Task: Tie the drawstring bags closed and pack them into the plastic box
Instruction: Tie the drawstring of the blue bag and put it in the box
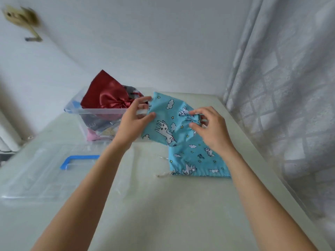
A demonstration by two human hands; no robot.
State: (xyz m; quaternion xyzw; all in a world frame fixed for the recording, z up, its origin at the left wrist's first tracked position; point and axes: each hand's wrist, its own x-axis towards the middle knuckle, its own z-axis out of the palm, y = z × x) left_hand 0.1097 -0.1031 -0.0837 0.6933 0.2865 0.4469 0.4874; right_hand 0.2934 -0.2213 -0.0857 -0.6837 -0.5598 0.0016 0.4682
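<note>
At the desk's (163,205) near left edge lies a clear lid (45,174), flat, with a blue handle (79,160) on top. Behind it, toward the far left corner, stands the clear plastic box (101,113). A red satin bag (107,95) sticks up out of it, its neck gathered, with grey cloth just behind; through the wall I can see a pink bag (94,135) and other cloth at the bottom, too muddled to tell apart.

The left hand (135,118) reaches forward over the box's near right corner and holds the left edge of a blue bag (166,122) printed with white animals, clouds and stars, thumb under the cloth and fingers spread along its far edge. That bag is lifted off the desk, stretched between the two hands, just right of the box.

The right hand (208,127) pinches the bag's gathered mouth, fingers curled around the bunched cloth; whether a cord is caught in the pinch I cannot tell.

Below the held bag, a second blue bag (195,158) of the same print lies flat on the desk toward the right edge, its mouth facing me, and a pale cord (163,174) trails out at its near left corner.

A white curtain (282,87) hangs past the desk's right edge.
</note>
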